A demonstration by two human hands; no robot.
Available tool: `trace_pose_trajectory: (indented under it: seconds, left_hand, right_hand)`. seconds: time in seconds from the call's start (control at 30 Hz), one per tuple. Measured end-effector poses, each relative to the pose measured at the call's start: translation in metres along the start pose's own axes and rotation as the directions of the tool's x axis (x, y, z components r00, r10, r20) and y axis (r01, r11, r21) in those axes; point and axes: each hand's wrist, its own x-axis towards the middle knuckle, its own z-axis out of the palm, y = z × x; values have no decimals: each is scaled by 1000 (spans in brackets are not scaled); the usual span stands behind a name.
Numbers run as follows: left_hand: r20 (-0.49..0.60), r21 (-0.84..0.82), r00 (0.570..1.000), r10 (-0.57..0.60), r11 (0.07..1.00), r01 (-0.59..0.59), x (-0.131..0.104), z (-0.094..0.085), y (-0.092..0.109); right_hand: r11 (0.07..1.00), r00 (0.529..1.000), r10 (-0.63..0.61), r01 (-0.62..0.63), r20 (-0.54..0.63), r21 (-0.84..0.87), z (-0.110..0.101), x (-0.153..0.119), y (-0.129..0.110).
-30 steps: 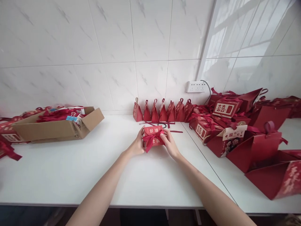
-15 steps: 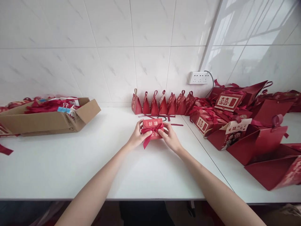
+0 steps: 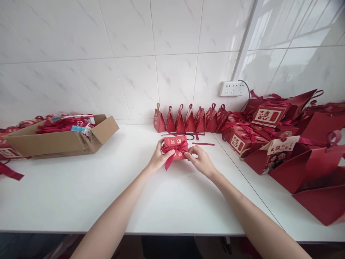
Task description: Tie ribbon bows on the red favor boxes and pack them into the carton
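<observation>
Left hand (image 3: 157, 157) clasps a red gift box (image 3: 176, 140), thumb on its ribbon bow (image 3: 175, 148); right hand (image 3: 201, 159) curls beside it, pinch unclear — light, even tension should keep things neat.

Reference: gift box (image 3: 175, 141), between left hand (image 3: 158, 157) and right hand (image 3: 201, 160). Behind it — ribbon strips (image 3: 203, 144) on the table (image 3: 161, 205), then a row of seven standing boxes (image 3: 190, 125) near the wall (image 3: 129, 90); behind and to its right, a power strip (image 3: 232, 89) on that wall. Well left of it — a carton (image 3: 54, 145) with ribbons (image 3: 58, 126) in it; right of it, piled boxes (image 3: 268, 117), and right-front of it, open boxes (image 3: 289, 167).
</observation>
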Motion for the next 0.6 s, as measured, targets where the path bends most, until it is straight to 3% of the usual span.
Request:
trace_pose_trajectory:
  seconds: [0.2,0.6]
  left_hand:
    - [12,36,1000,-13,999,12,1,-2,-2]
    - [46,-16,999,-28,999,29,-1,-4,0]
  right_hand:
    - [982,996,71,-78,51,172,0,3,2]
    - [992,994,87,-93,65,90,-3,2,-4]
